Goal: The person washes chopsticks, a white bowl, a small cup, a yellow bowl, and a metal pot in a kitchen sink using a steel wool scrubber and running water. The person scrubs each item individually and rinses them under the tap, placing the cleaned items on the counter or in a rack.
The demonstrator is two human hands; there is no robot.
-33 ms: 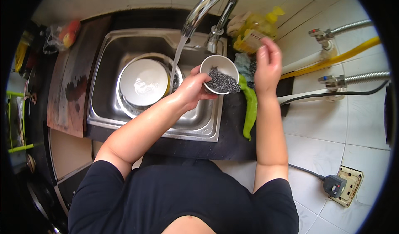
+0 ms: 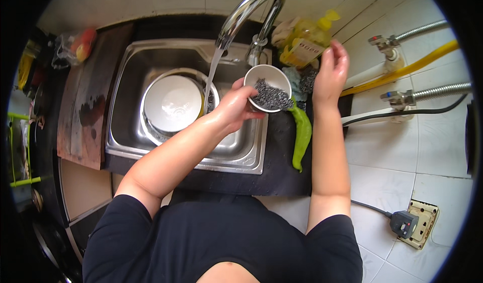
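Observation:
My left hand grips a white bowl above the sink's right side, tilted so that its inside shows. A dark grey steel wool scrubber lies inside against the lower rim. My right hand is raised, wet, its fingers stretched upward and slightly curved, beside a yellow dish soap bottle; nothing shows in its grasp. From the chrome faucet, water runs down into a metal basin in the sink. A white dish with water on it sits in that basin.
A long green pepper lies on the dark counter right of the sink. Behind it are a bluish cloth and another scrubber. A wooden board borders the sink's left. Pipes and valves line the right wall.
My right hand has moved slightly to the right, and more of the soap bottle shows beside it. The left hand still holds the bowl with the scrubber. The whole view has shifted slightly.

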